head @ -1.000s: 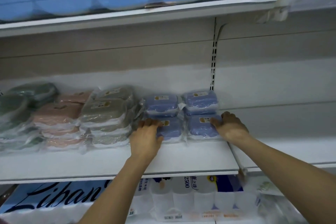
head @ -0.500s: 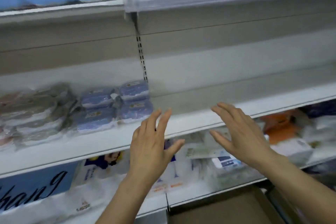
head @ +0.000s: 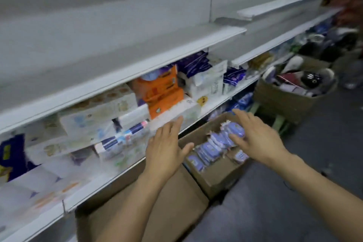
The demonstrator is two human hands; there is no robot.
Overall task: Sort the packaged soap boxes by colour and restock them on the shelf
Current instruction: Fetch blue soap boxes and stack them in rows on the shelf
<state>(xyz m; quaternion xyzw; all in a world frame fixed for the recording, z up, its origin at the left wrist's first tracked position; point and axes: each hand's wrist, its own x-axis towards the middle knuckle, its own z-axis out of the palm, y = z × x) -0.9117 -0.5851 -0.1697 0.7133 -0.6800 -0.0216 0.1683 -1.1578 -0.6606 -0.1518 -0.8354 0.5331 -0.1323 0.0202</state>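
Several blue soap boxes (head: 217, 144) in clear wrap lie in an open cardboard box (head: 218, 178) on the floor, below the shelving. My right hand (head: 255, 139) hovers over the top of that pile, fingers spread, holding nothing. My left hand (head: 167, 149) is open too, just left of the box's near corner and in front of the lower shelf edge. The white shelf board (head: 117, 73) above is bare here; the stocked soap rows are out of view. The picture is blurred by motion.
A lower shelf (head: 212, 104) holds tissue packs, an orange pack (head: 161, 90) and dark blue packets. A closed cardboard carton (head: 172, 198) lies under my forearms. A brown box of mixed goods (head: 290, 92) stands farther right on the grey floor.
My view has swung right and down, away from the stacked soap rows to the floor box. Both hands let go of the blue boxes on the shelf and moved down over the cardboard box.
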